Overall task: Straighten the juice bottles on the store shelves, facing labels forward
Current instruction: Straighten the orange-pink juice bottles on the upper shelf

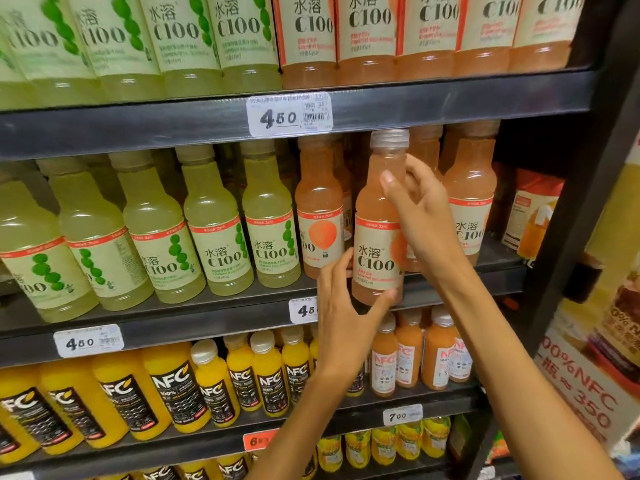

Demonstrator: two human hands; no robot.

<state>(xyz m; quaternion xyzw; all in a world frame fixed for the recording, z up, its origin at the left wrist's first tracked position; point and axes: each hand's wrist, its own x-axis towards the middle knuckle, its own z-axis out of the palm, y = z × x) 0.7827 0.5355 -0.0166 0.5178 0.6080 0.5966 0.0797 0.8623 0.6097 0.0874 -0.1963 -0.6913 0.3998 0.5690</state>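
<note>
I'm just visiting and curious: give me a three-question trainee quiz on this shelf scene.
1. True or false: the pink plastic C100 juice bottle in hand shows its label forward.
2. Which hand takes its neck? A left hand B right hand
3. Fill in: the white price tag above reads ___.

Key: 1 true; 2 B; 3 450.

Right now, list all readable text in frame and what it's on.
"水溶 C100": held pink juice bottle, and the green bottles
"NFC", "100%": yellow bottles
"4.50": upper price tag
"7.00": lower price tag
"NFC", "350": poster at right
Barcodes and label small print: too small to read.
</note>
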